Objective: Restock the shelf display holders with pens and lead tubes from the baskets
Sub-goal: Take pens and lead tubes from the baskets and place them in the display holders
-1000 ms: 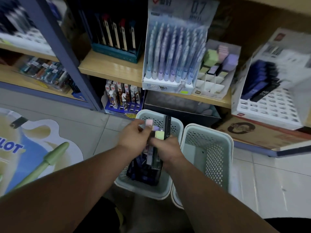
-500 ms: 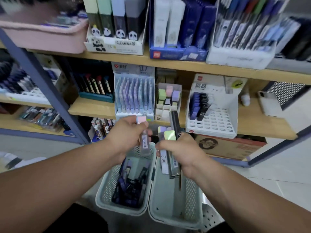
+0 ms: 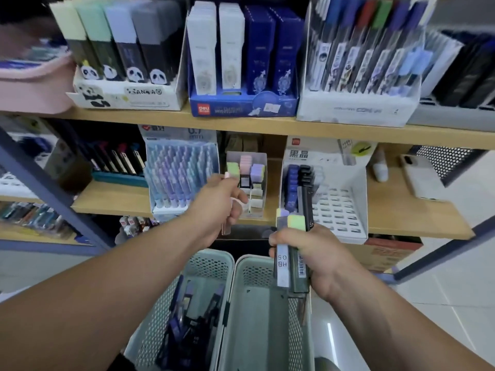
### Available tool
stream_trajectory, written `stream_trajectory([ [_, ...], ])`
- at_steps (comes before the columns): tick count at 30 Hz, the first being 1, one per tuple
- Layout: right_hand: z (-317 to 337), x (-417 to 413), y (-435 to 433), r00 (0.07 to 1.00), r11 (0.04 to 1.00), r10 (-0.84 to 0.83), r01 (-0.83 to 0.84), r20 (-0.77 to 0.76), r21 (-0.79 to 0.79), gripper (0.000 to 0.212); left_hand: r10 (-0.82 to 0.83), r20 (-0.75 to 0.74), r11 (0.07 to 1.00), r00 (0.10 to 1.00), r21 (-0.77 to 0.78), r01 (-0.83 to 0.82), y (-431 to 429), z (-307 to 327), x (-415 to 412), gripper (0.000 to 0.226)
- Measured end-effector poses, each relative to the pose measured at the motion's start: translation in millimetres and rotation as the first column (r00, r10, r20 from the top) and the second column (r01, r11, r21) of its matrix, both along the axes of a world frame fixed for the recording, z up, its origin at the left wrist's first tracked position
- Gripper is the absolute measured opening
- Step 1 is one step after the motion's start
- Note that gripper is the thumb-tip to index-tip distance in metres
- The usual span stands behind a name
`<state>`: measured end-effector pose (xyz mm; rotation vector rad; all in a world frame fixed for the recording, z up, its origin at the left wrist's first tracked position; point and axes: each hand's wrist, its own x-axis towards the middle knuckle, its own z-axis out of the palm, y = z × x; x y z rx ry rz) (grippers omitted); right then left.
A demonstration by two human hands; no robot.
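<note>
My left hand (image 3: pixel 218 210) holds one clear lead tube with a pink cap (image 3: pixel 225 228), raised just left of the small clear holder (image 3: pixel 247 183) of pastel-capped lead tubes on the middle shelf. My right hand (image 3: pixel 313 254) grips a bunch of lead tubes (image 3: pixel 290 253) with green and purple caps plus a black one, held upright below the white slotted holder (image 3: pixel 334 210). Beneath my hands stand two pale green baskets: the left basket (image 3: pixel 211 263) holds dark blue tubes, and the right basket (image 3: pixel 257 266) looks nearly bare.
A pastel pen display (image 3: pixel 176 178) stands left of the clear holder. Boxed pens fill the top shelf (image 3: pixel 241 121). A white bottle (image 3: pixel 380 167) and a phone (image 3: pixel 420 178) lie on the right of the middle shelf. Tiled floor lies at right.
My view tilted up from the baskets to the shelves. My left hand rose with the pink-capped tube toward the clear holder, and my right hand stayed low with its bunch.
</note>
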<state>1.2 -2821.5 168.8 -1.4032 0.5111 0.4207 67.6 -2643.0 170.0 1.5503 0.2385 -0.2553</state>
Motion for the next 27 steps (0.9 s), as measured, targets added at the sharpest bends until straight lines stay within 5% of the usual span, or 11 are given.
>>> stream_trajectory([
  [7,-7,28,-19,0.999,1.000,0.024,-0.024,-0.022,-0.007,0.012,-0.305,0.014,0.912,0.952,0.291,0.288,-7,-4,30,0.014],
  [12,-6,35,-22,0.999,0.999,0.040,-0.040,-0.022,-0.002,0.016,-0.289,0.278,0.863,0.916,0.489,0.124,0,-14,44,0.009],
  [16,-4,35,-21,0.999,0.999,0.034,-0.034,-0.025,0.000,0.015,-0.175,0.332,0.853,0.927,0.521,-0.026,11,-12,52,0.008],
  [22,-2,29,-20,0.999,0.999,0.020,-0.021,-0.031,-0.026,0.017,-0.280,0.502,0.685,0.818,0.702,-0.196,11,3,51,0.006],
  [27,0,23,-20,1.000,1.000,0.013,-0.013,-0.005,-0.019,0.014,-0.401,0.477,0.532,0.782,0.816,-0.225,12,13,55,0.005],
])
